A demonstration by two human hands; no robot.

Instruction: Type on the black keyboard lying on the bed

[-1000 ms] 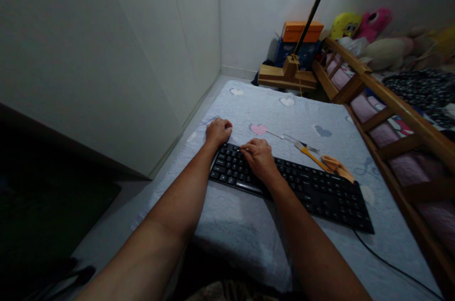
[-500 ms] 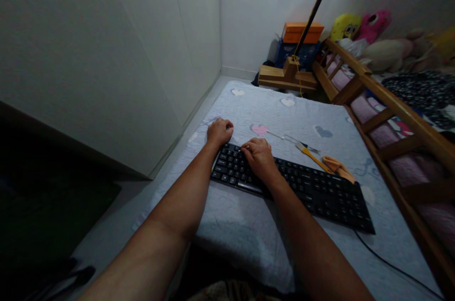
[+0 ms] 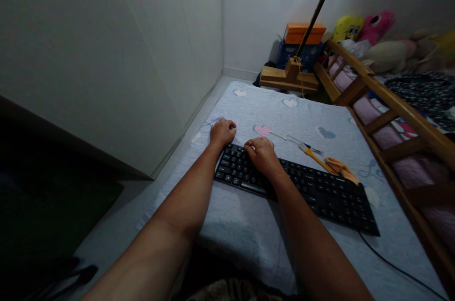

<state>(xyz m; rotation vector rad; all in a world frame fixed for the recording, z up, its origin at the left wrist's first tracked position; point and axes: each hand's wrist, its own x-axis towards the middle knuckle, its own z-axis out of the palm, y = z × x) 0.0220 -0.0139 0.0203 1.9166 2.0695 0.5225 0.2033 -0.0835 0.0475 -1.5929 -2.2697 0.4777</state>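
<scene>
I see my left hand (image 3: 222,132) clenched at the far left corner of the black keyboard (image 3: 302,187), which lies on the heart-print blanket (image 3: 249,225); my right hand (image 3: 262,155) rests on the left keys, fingers (image 3: 249,147) curled, pinching something small I cannot identify.

- The black keyboard (image 3: 295,185) lies across the blanket (image 3: 249,239) and fills the middle.
- Both hands rest at its left end, the left hand (image 3: 222,132) on the far corner and the right hand (image 3: 262,155) on the keys.
- Past the keyboard lie tweezers (image 3: 289,138), a yellow brush (image 3: 313,156) and an orange cloth (image 3: 341,168), close together.
- The bare blanket beyond them is open.
- The wall (image 3: 106,54) shuts the left side.
- The wooden bed rail (image 3: 387,97) shuts the right.
- A black cable (image 3: 398,268) trails near right.
</scene>
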